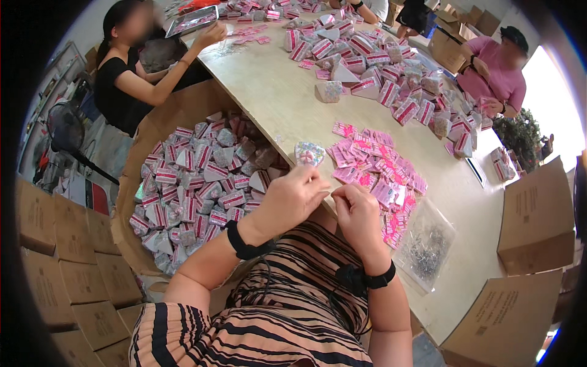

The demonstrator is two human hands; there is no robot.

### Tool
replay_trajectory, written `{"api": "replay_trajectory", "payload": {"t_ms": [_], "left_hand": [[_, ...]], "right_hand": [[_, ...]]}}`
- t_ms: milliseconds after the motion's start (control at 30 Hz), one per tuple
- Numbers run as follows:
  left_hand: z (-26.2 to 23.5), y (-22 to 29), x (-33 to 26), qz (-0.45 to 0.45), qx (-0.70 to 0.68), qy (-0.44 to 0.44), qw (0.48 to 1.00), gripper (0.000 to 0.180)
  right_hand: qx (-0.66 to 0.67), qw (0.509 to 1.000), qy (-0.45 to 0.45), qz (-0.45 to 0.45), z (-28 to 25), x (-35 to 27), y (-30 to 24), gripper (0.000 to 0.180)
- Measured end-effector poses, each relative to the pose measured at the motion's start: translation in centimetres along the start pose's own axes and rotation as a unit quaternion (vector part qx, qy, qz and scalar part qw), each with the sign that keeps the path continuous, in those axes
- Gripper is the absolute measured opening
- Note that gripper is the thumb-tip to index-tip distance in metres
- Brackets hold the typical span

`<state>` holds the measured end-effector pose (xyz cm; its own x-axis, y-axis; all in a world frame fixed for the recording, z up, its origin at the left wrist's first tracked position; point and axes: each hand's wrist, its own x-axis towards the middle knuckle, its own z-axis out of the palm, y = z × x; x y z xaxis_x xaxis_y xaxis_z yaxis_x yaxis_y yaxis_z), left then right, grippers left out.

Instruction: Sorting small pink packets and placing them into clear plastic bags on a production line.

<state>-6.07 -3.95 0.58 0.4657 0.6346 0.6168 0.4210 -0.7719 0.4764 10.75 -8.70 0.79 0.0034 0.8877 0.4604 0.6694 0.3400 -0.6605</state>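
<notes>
My left hand (295, 194) is at the table's edge with its fingers drawn together. Right beyond its knuckles shows a small clear packet (310, 153) of multicoloured bits; the hand covers its lower edge, so I cannot tell whether the fingers grip it. My right hand (358, 213) is closed in a pinch, its tips close to the left fingertips. Whatever lies between them is too small to make out. Just past the right hand spreads a heap of pink printed cards (382, 165). A clear bag (428, 241) of tiny dark pieces lies beside it.
A large carton (137, 183) full of wedge-shaped packets with pink labels stands left. More packets (367, 55) cover the table's (263, 85) far part. Cartons (79, 269) are stacked lower left; open boxes (535, 214) line the right. Co-workers sit left and far right; one holds a tray (192, 21).
</notes>
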Motion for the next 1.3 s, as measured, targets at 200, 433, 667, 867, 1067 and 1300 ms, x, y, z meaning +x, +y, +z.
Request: {"api": "replay_trajectory", "payload": {"t_ms": [200, 433, 667, 867, 1067, 1300], "left_hand": [[-0.2, -0.5, -0.4, -0.030, -0.102, -0.060, 0.992, 0.008], [-0.5, -1.3, -0.9, -0.317, -0.439, -0.165, 0.824, 0.011], [-0.7, -1.8, -0.8, -0.362, -0.502, -0.186, 0.763, 0.012], [-2.0, -2.4, 1.2, -0.199, -0.184, -0.056, 0.961, 0.029], [0.2, -9.0, 1.1, -0.116, -0.045, -0.131, 0.983, 0.108], [0.1, -5.1, 1.3, -0.058, -0.091, -0.051, 0.993, 0.096]], "right_hand": [[0.054, 0.998, -0.024, 0.021, -0.1, -0.3, -1.1, 0.004], [-0.029, 0.997, -0.039, -0.066, 0.0, -1.0, -1.6, 0.009], [-0.208, 0.958, -0.047, -0.191, 0.4, -1.3, -1.6, 0.009], [-0.187, 0.965, -0.004, -0.186, 0.2, -1.0, -0.9, 0.012], [-0.094, 0.985, 0.036, -0.140, 0.3, -0.8, -1.0, 0.014], [-0.062, 0.993, 0.067, -0.073, 0.5, 0.1, -0.4, 0.007]]}}
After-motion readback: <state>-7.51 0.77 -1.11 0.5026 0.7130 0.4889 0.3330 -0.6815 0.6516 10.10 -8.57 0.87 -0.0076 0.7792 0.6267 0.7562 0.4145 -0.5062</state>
